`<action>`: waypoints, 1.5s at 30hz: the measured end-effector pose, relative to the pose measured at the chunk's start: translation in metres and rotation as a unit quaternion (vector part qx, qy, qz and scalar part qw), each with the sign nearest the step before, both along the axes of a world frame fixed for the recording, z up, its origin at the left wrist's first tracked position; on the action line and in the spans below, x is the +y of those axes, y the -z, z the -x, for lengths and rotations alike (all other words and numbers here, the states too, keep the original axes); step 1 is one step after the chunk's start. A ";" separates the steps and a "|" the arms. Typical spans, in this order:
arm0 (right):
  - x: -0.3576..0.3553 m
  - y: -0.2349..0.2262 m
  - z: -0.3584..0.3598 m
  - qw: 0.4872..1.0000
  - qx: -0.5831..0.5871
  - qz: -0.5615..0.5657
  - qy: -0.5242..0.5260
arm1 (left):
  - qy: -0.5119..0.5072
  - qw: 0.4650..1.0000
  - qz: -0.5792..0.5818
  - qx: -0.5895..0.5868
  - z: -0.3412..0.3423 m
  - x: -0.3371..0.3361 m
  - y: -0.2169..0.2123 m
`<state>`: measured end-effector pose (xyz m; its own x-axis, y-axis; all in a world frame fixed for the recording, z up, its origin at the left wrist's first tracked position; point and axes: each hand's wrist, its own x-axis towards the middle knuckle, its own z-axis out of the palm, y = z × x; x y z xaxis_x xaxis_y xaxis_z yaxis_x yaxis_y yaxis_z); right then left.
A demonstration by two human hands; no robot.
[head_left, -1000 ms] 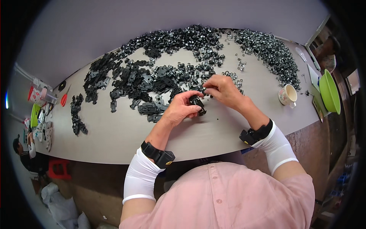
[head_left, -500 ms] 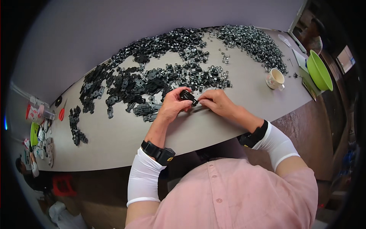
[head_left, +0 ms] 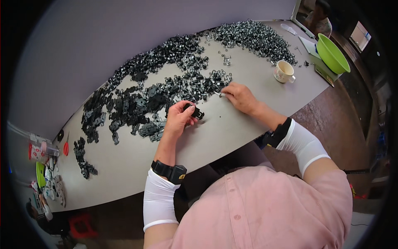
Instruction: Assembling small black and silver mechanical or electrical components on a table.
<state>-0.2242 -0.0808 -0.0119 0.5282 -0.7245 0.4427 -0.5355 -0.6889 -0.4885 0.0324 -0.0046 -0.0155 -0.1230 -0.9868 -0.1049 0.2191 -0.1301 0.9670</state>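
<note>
My left hand grips a small black plastic part between thumb and fingers, just above the table. Ahead and to the right, my right hand has its thumb and forefinger pinched on a small silvery metal piece, whose exact kind is too small to make out. That hand is at the near edge of a pile of small metal-and-black roller pieces. Left of it, beyond my left hand, lie many flat black plastic parts. Grey plastic parts sit close by my left hand.
A heap of shiny metal pieces lies along the back wall. On the right stand a patterned cup and a green basin. Red-handled scissors rest at the left. Other people are at the far right and far left.
My right hand has moved away from the black part, rightward and forward to the roller pile. My left hand still holds the part, slightly further left. The view has shifted.
</note>
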 end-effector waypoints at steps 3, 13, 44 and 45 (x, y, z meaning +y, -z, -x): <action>0.008 -0.001 -0.007 1.000 0.003 -0.009 -0.007 | 0.008 1.000 -0.002 0.002 0.004 0.001 0.000; 0.010 0.007 0.012 0.993 -0.043 -0.025 -0.105 | -0.007 1.000 -0.006 -0.014 0.001 0.001 0.000; 0.009 0.014 0.007 0.993 -0.066 0.029 -0.097 | -0.123 0.990 0.024 -0.064 0.017 0.006 -0.006; 0.009 0.014 0.006 0.992 -0.064 0.016 -0.103 | -0.122 0.990 0.028 -0.066 0.016 0.008 -0.007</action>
<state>-0.2301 -0.0720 -0.0264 0.6016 -0.5917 0.5366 -0.3164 -0.7934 -0.5201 0.0165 0.0032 -0.0081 0.1307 -0.9903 -0.0479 0.1085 -0.0337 0.9935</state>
